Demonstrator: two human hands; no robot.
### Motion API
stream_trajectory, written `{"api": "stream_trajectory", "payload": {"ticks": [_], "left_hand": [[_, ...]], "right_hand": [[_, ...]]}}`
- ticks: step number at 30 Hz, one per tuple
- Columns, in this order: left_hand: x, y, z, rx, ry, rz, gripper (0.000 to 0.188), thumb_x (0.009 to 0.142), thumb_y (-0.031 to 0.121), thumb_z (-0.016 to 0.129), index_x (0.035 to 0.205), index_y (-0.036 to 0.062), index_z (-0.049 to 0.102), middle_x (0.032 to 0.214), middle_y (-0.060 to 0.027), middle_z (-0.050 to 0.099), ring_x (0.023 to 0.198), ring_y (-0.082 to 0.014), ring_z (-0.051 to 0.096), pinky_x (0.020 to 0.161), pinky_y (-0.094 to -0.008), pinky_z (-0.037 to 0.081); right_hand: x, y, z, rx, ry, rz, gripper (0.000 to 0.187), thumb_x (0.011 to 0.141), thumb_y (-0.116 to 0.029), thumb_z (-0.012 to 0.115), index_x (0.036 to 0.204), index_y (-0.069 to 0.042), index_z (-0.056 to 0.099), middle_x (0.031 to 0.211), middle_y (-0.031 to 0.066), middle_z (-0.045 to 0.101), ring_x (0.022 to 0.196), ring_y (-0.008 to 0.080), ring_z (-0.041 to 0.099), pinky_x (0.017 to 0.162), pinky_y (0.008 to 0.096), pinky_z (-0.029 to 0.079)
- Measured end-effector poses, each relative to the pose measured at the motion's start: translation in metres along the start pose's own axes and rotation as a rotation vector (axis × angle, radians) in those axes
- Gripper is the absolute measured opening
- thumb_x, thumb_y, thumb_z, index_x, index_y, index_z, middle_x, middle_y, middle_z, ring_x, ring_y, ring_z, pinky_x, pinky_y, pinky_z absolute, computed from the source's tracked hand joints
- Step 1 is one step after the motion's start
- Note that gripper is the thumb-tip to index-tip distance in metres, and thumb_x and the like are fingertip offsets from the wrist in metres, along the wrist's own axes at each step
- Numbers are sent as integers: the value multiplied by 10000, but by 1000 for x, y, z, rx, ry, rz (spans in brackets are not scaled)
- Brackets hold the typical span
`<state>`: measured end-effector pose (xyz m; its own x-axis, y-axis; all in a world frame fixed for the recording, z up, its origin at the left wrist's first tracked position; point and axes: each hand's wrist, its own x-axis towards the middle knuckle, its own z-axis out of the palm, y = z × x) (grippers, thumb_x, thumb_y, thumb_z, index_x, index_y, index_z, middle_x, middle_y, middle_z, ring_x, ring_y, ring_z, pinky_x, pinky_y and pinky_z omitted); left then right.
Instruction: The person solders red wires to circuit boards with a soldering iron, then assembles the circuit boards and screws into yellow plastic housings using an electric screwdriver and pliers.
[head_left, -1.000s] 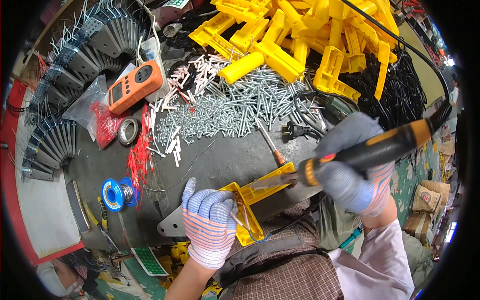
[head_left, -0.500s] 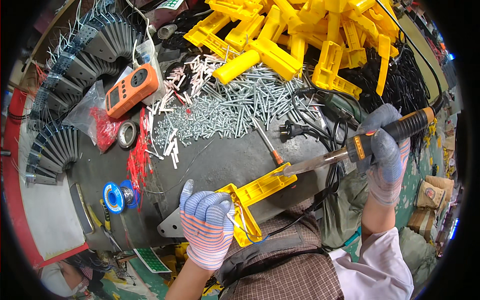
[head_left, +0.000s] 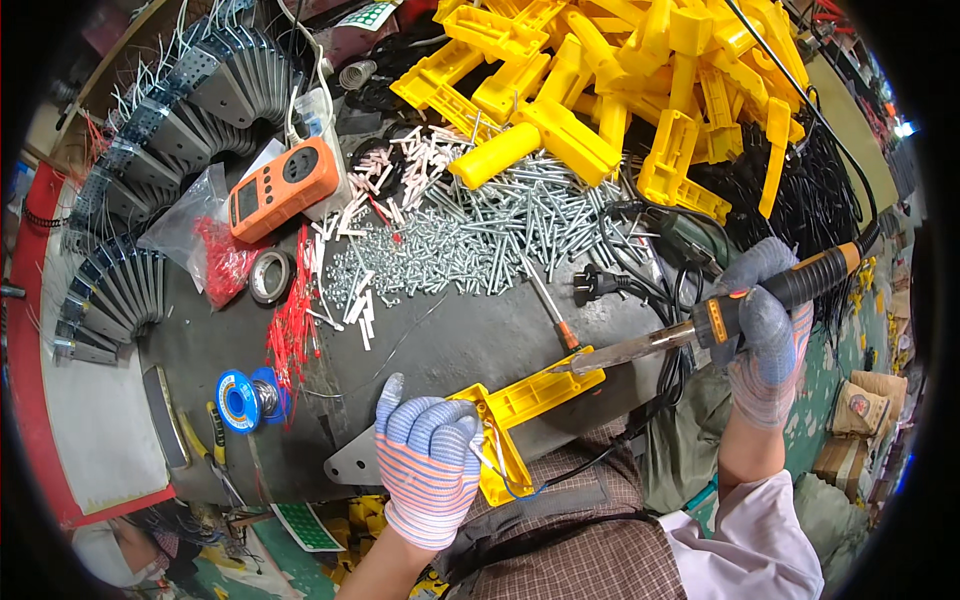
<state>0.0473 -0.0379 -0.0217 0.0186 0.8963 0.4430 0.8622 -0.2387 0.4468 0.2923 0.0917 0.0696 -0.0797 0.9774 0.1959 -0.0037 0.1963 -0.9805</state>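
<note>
My right hand (head_left: 765, 335), in a striped knit glove, is closed around the black and orange handle of a soldering iron (head_left: 640, 346). The iron's metal shaft points left, and its tip is over or against the far end of a yellow plastic housing half (head_left: 545, 393); contact is unclear. My left hand (head_left: 430, 465), gloved alike, grips the housing's other end, fingers curled and partly hiding it. White and blue wires (head_left: 505, 478) lie inside that end, and a black cable (head_left: 585, 460) runs out to the right. A screwdriver (head_left: 560, 318) lies just beyond the housing.
Loose screws (head_left: 530, 225) and small nuts cover the middle of the dark table, with yellow housings (head_left: 640, 90) piled behind. An orange meter (head_left: 285, 190), tape roll (head_left: 270, 275), red wires (head_left: 292, 340), solder spool (head_left: 240, 400) and pliers (head_left: 220, 455) are left. A black plug (head_left: 600, 283) lies right.
The whole view has shifted slightly, so the table things appear lower and further right. Both hands keep their grips, and the iron's tip stays at the housing's far end.
</note>
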Motion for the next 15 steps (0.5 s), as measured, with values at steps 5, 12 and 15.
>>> {"api": "stream_trajectory", "payload": {"ticks": [5, 12, 15], "left_hand": [[1, 1, 1, -33, 15, -34, 194, 723, 52, 680, 833, 103, 528, 885, -71, 629, 858, -285, 598, 1031, -589, 377], [2, 2, 0, -38, 10, -34, 188, 737, 60, 683, 832, 103, 527, 883, -74, 627, 856, -284, 600, 1031, -589, 374], [0, 0, 0, -29, 3, -19, 204, 718, 52, 692, 843, 104, 539, 896, -58, 623, 876, -266, 592, 1022, -581, 388]], "right_hand": [[1, 1, 2, -5, 24, 6, 322, 779, -287, 722, 855, -16, 568, 722, 55, 571, 455, 92, 519, 384, 204, 410], [1, 6, -1, 23, 7, -4, 287, 775, -252, 721, 858, -14, 585, 754, 59, 574, 470, 90, 523, 383, 202, 408], [0, 3, -1, 20, 1, -6, 287, 769, -249, 727, 849, -11, 588, 762, 60, 576, 488, 91, 530, 402, 200, 412]]}}
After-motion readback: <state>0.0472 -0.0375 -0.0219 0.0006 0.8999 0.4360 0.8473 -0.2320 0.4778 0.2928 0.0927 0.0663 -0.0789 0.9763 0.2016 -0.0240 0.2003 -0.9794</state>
